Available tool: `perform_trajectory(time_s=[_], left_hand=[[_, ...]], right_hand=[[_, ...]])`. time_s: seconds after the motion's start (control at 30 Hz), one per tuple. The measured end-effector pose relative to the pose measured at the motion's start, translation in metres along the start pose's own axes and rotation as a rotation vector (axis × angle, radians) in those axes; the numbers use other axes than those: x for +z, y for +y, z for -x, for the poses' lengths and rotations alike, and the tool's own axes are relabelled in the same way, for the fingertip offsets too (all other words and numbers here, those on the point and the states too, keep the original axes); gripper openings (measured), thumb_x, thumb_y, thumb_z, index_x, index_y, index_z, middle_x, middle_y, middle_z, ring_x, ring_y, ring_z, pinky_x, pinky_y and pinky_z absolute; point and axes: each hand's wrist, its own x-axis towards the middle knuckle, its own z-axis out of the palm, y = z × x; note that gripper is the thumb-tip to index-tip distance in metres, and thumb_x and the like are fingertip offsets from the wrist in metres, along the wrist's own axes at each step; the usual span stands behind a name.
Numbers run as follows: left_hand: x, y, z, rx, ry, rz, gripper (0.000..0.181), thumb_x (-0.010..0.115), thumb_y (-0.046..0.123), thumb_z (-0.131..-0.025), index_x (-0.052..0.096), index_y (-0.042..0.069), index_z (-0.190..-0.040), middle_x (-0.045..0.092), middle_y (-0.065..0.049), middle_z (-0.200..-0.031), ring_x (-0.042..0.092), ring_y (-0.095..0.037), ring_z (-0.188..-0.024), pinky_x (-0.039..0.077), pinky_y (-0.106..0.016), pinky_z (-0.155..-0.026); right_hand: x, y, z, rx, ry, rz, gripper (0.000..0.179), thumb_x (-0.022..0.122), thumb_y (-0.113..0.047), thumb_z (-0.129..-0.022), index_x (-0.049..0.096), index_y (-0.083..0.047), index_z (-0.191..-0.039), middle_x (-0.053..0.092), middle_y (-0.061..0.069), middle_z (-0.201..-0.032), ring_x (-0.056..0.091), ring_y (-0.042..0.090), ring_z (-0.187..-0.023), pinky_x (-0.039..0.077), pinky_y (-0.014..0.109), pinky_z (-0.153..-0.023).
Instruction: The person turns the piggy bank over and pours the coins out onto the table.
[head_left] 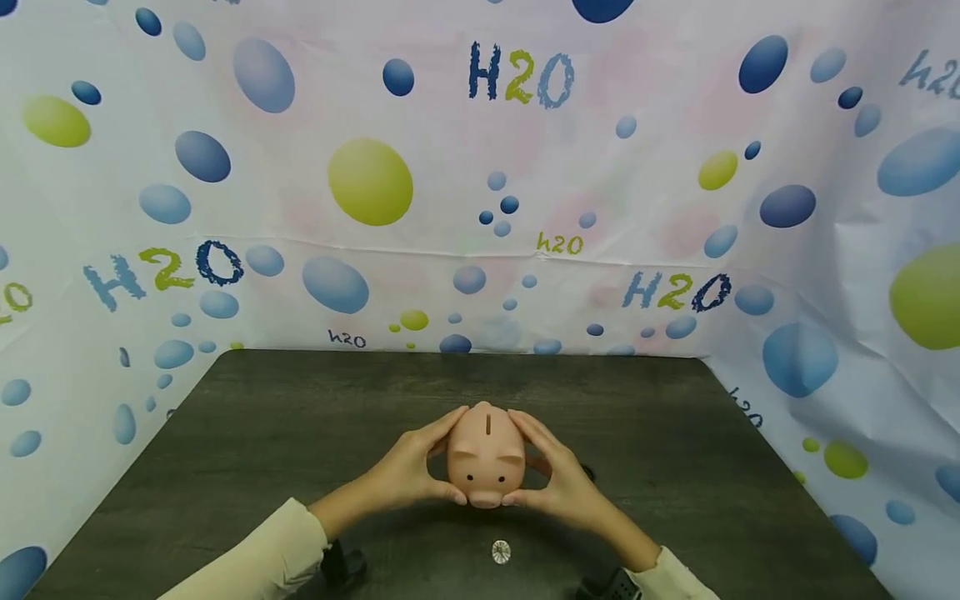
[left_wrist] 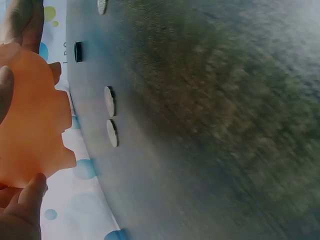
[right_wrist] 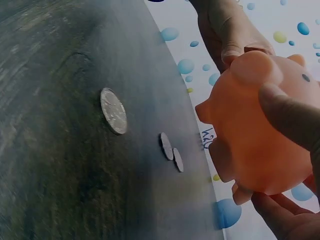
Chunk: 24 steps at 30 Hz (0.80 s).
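A peach-pink piggy bank is held between both hands, its snout toward me and its coin slot up. The left hand grips its left side, thumb near the snout and fingers along the flank. On the opposite side the right hand holds it in the same way. In the wrist views the piggy bank's feet are raised off the dark table. A silver coin lies on the table in front of it. Two more coins, one coin beside another coin, lie farther back, hidden from the head view.
The dark wooden table ends at a white curtain with blue and green dots and H2O lettering. A small black round object sits on the table, mostly behind the right hand in the head view.
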Motion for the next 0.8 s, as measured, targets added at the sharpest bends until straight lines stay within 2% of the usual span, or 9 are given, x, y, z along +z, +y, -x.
perform_trajectory(time_s=[0.17,0.3,0.43,0.53,0.6,0.67,0.8], left_hand=[[-0.002,0.002,0.001,-0.017,-0.013,0.017,0.105,0.083,0.02,-0.072,0.018,0.004,-0.153,0.024,-0.019,-0.155,0.046,-0.03,-0.131,0.046,-0.031,-0.102],[-0.005,0.005,-0.001,-0.076,-0.015,0.059,0.096,0.081,0.022,-0.077,0.023,0.003,-0.152,0.031,-0.02,-0.152,0.048,-0.031,-0.129,0.046,-0.03,-0.101],[-0.008,0.01,-0.007,-0.159,0.027,0.131,0.078,0.072,0.025,-0.088,0.031,-0.001,-0.148,0.038,-0.023,-0.147,0.049,-0.035,-0.128,0.049,-0.033,-0.098],[-0.008,0.013,-0.013,-0.242,0.05,0.087,0.065,0.061,0.036,-0.095,0.039,-0.002,-0.144,0.05,-0.022,-0.138,0.055,-0.032,-0.122,0.053,-0.036,-0.093],[-0.007,0.014,-0.015,-0.307,0.04,0.034,0.062,0.054,0.044,-0.097,0.046,-0.001,-0.14,0.06,-0.018,-0.128,0.062,-0.028,-0.112,0.056,-0.037,-0.087],[-0.005,0.015,-0.017,-0.366,0.013,0.019,0.06,0.047,0.049,-0.099,0.054,0.001,-0.134,0.066,-0.013,-0.118,0.067,-0.023,-0.099,0.057,-0.037,-0.081],[-0.004,0.017,-0.016,-0.469,-0.019,0.101,0.061,0.042,0.054,-0.099,0.066,0.002,-0.12,0.071,-0.009,-0.103,0.07,-0.019,-0.081,0.058,-0.037,-0.073]], right_hand=[[-0.002,-0.002,0.001,0.032,-0.013,-0.031,0.093,0.078,-0.006,-0.079,0.022,-0.008,-0.153,0.017,0.017,-0.157,0.032,0.036,-0.138,0.048,0.037,-0.101],[-0.005,-0.003,0.002,0.115,-0.034,-0.151,0.085,0.073,-0.005,-0.085,0.022,-0.008,-0.153,0.019,0.023,-0.155,0.038,0.039,-0.134,0.05,0.036,-0.098],[-0.01,-0.006,-0.003,0.253,-0.026,-0.282,0.067,0.06,-0.01,-0.095,0.025,-0.001,-0.151,0.03,0.028,-0.149,0.048,0.04,-0.125,0.054,0.038,-0.092],[-0.011,-0.011,-0.008,0.39,-0.034,-0.37,0.059,0.05,-0.022,-0.101,0.027,0.005,-0.148,0.04,0.027,-0.142,0.057,0.033,-0.117,0.054,0.04,-0.091],[-0.011,-0.015,-0.011,0.494,-0.052,-0.455,0.06,0.045,-0.03,-0.103,0.029,0.007,-0.146,0.048,0.023,-0.134,0.061,0.028,-0.111,0.054,0.042,-0.092],[-0.011,-0.017,-0.012,0.583,-0.078,-0.54,0.061,0.042,-0.036,-0.103,0.034,0.008,-0.144,0.054,0.018,-0.128,0.063,0.027,-0.108,0.053,0.042,-0.093],[-0.011,-0.019,-0.013,0.707,-0.106,-0.645,0.062,0.039,-0.042,-0.103,0.039,0.008,-0.142,0.058,0.013,-0.122,0.064,0.03,-0.106,0.054,0.04,-0.092]])
